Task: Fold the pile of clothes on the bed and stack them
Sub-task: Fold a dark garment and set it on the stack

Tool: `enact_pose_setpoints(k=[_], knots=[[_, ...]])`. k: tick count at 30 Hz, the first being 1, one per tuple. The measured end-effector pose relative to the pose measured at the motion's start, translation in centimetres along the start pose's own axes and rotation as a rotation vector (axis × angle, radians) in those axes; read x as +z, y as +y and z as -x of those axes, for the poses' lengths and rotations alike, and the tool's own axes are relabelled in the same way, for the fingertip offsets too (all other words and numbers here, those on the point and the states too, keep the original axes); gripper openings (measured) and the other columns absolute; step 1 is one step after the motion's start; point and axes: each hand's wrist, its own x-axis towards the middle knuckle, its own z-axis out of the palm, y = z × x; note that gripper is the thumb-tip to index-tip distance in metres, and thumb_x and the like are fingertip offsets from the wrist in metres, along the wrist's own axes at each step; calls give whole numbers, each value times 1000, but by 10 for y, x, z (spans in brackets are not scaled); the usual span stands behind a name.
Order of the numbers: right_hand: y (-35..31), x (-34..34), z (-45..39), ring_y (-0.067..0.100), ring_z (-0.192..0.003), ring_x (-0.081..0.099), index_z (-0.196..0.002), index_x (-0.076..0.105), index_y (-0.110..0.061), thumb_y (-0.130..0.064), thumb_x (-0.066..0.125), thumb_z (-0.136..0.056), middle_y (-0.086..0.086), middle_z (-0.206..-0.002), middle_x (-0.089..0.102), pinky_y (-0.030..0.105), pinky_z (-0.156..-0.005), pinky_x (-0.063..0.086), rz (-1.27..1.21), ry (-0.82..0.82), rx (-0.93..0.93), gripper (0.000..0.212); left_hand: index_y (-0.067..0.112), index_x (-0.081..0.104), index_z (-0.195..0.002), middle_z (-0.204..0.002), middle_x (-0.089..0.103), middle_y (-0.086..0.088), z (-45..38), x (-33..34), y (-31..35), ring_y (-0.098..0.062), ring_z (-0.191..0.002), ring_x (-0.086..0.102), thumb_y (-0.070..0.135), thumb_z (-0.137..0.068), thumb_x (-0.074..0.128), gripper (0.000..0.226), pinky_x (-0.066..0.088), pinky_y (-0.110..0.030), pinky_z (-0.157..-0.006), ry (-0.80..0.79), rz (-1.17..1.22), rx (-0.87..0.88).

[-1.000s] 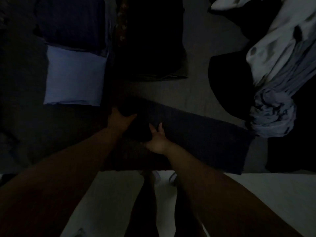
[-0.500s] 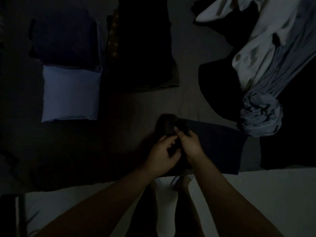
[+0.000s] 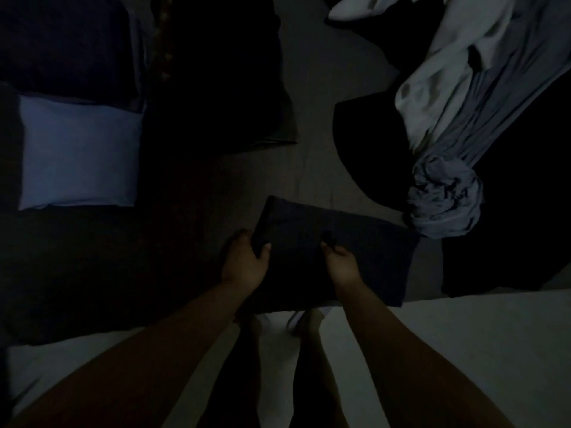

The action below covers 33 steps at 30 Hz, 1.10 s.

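left hand [image 3: 244,264]: I grip the folded dark garment [image 3: 336,251] — left edge
right hand [image 3: 341,265]: I pinch its top layer — fingers curled

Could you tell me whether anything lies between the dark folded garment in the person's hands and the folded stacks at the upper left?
Nothing visible does. The left hand and right hand grip the dark folded garment, and only bare bed sheet lies between it and the dark stack and light blue folded piece. Deep shadow could hide something.
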Motion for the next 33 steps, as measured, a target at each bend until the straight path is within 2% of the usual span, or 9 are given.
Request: enact_pose_setpoints(k=[4,7,9,14,20,23,26,28,33], knots=[[9,0,-3,34,-100,55,-118,53,2,-15,45,-97,20,-110,57,34,-82,40,143,236,-92,29,4,51,-119,-117,62,-16,-4,-1,1,-32,-106,58,30,-90,60,40,44,-31,-87,-91,25,-81],[11,9,10,31,-115,51,-124,53,-6,-20,46,-91,17,-127,51,38,-95,43,446,436,-619,37,3,55,-115,-116,62,-16,-6,1,3,-31,-106,59,29,-86,65,40,43,-29,-83,-136,-19,-89],[15,21,12,31,-117,52,-122,58,-8,-28,41,-88,16,-129,53,41,-95,45,670,383,-891,43,5,54,-116,-117,62,-15,-6,3,6,-30,-106,59,27,-84,68,42,44,-29,-83,-169,-3,-90],[23,28,-3,22,-146,2,-151,14,-13,-26,48,-94,9,-159,1,37,-118,14,932,-133,-644,67,8,56,-119,-120,61,-8,-5,9,9,-26,-106,60,23,-81,70,43,47,-31,-88,-250,40,-49],[14,15,3,17,-146,-1,-149,18,-13,0,47,-87,3,-159,1,22,-117,6,677,-235,-743,70,13,55,-119,-117,63,-11,-8,10,20,-30,-104,60,46,-89,55,45,44,-28,-80,-92,78,-91],[18,10,7,19,-144,14,-145,31,-11,-2,50,-87,5,-157,13,28,-117,18,524,-35,-784,61,15,51,-127,-126,58,-10,-11,9,25,-28,-111,57,51,-90,51,51,39,-24,-81,-108,58,-78],[16,5,-1,31,-129,40,-136,44,-8,-26,63,-88,16,-142,36,34,-104,35,242,331,-332,54,13,45,-135,-134,52,-13,-15,9,31,-31,-119,52,49,-92,49,57,40,-27,-91,-121,-11,-92],[9,-2,-14,32,-116,52,-121,55,-2,-24,65,-87,17,-125,54,29,-93,40,137,248,-225,41,9,43,-137,-137,49,-16,-16,10,35,-32,-123,48,42,-94,48,54,38,-28,-98,-111,-14,-93],[-19,-13,-28,26,-94,62,-98,65,-5,-10,55,-91,12,-100,67,21,-76,40,123,258,-433,13,7,48,-133,-132,53,-18,-17,12,32,-32,-121,49,24,-96,52,41,36,-31,-102,-43,153,-144]])
